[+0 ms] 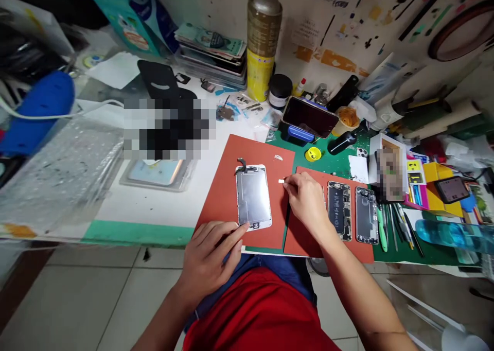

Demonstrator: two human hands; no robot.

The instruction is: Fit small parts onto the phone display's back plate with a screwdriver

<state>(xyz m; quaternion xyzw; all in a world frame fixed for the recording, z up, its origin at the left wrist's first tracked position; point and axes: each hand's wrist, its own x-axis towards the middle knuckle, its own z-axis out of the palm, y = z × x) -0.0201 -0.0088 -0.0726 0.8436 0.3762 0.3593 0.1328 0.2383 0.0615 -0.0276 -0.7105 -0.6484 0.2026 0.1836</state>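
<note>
Your left hand (210, 256) rests at the near edge of the red mat (227, 196). Its fingers are loosely bent, and one fingertip presses the bottom corner of the phone screen panel (253, 196). The panel lies face down on that mat, with its shiny metal back up.

Your right hand (306, 202) sits just right of the panel. Its thumb and first finger are pinched on a tiny white piece (281, 181), held just above the mat.

You have two red mats: the one under the panel and a second red mat (304, 245) under your right wrist. Both lie on a green cutting mat (339, 160).

Two opened phone bodies (352, 212) lie side by side right of your right hand, close to it but not touching. Past them is a row of thin tools (393, 222).

Farther back stand one tall spray can (263, 39), one small black jar (280, 91), one yellow cap (313, 154), and one dark phone (310, 116) leaning on a stand. A stack of flat packs (210, 52) sits left of the can. Nothing lies between your hands and the panel.
</note>
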